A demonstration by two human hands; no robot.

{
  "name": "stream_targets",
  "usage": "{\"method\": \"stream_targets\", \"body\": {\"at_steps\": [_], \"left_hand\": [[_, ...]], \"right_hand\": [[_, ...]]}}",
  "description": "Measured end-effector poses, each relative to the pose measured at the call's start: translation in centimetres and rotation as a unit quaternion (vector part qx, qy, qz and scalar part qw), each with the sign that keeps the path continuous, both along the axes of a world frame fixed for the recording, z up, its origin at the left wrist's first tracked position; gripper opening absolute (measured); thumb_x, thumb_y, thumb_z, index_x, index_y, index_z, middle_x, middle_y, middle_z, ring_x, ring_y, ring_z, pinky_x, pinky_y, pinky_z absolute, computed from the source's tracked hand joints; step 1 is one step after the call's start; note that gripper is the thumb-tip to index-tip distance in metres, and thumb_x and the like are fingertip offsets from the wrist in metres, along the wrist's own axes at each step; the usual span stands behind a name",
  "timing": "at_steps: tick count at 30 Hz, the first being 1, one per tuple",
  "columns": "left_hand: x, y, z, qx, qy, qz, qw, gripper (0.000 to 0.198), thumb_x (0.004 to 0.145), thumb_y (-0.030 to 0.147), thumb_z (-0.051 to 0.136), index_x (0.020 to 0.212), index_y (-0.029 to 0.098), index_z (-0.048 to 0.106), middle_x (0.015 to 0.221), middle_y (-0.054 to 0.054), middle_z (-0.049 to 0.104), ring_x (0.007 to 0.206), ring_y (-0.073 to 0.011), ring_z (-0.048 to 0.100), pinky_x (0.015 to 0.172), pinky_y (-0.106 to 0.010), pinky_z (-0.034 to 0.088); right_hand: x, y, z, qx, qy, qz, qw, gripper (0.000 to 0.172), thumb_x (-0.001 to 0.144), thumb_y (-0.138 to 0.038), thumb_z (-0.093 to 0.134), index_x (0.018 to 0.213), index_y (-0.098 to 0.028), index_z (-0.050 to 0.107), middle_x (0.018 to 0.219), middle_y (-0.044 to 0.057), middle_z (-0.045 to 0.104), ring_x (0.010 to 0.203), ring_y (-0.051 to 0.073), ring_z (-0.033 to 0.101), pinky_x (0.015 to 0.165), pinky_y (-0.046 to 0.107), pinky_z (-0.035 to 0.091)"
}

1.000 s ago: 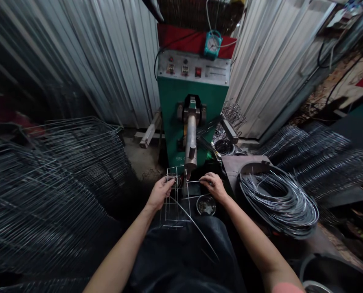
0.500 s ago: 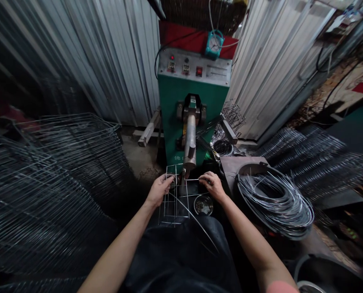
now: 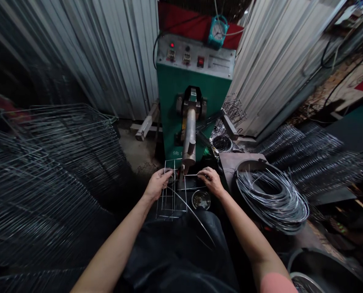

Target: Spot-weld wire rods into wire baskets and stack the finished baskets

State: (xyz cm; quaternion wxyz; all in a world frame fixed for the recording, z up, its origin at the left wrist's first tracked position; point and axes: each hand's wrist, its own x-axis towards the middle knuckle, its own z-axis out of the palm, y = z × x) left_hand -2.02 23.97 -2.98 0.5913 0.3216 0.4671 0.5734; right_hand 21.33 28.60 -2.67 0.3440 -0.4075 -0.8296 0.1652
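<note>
Closed on the upper left part of a small wire frame [image 3: 174, 199], my left hand [image 3: 157, 184] stays just left of the machine's lower electrode. My right hand [image 3: 211, 179] pinches the right end of a short metal wire [image 3: 191, 175], which reaches leftward to the frame under the machine's round arm [image 3: 189, 140]. The frame hangs over my lap, its lower part tilted toward me. A long curved wire [image 3: 196, 215] runs from near my left hand down across my dark apron [image 3: 181, 252]. The exact contact point under the arm is hard to make out.
The green spot-welding machine [image 3: 169, 93] stands ahead. A round metal bowl [image 3: 201, 200] with small bits sits below my right hand. To the right, a black basin [image 3: 239, 191] holds coiled wires [image 3: 273, 203]. Stacked wire racks [image 3: 62, 162] fill the left side.
The view has tilted slightly, so the machine sits a little higher. Both hands keep their grips, with the frame and short wire held almost in the same place.
</note>
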Motion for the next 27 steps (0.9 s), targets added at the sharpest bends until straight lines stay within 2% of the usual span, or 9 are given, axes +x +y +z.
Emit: {"method": "stream_targets", "body": {"at_steps": [14,19,27], "left_hand": [[0.0,0.3,-0.1,-0.006,-0.007,-0.001,1.000,0.041,0.055,0.039,0.074,0.082,0.013,0.058,0.052,0.009,0.039,0.037,0.0000,0.027,0.034,-0.014,0.015],[0.0,0.3,0.0,-0.011,0.002,0.000,1.000,0.041,0.056,0.040,0.074,0.083,0.013,0.059,0.055,0.007,0.043,0.038,-0.0001,0.027,0.035,-0.015,0.015],[0.0,0.3,-0.2,-0.020,0.009,-0.003,1.000,0.039,0.058,0.041,0.072,0.082,0.014,0.059,0.051,0.007,0.043,0.036,-0.0007,0.027,0.034,-0.015,0.015]], "right_hand": [[0.1,0.2,0.1,0.006,0.006,0.001,1.000,0.015,0.085,-0.031,0.055,0.081,-0.022,0.067,0.078,0.003,0.059,0.075,0.016,0.056,0.069,0.027,0.042],[0.1,0.2,0.4,0.010,-0.010,-0.008,1.000,0.015,0.085,-0.031,0.055,0.082,-0.023,0.068,0.080,0.004,0.059,0.077,0.017,0.056,0.071,0.028,0.042],[0.1,0.0,-0.7,0.030,-0.012,-0.031,0.999,0.013,0.084,-0.029,0.057,0.084,-0.023,0.068,0.082,0.004,0.061,0.081,0.019,0.056,0.073,0.032,0.040]]}}
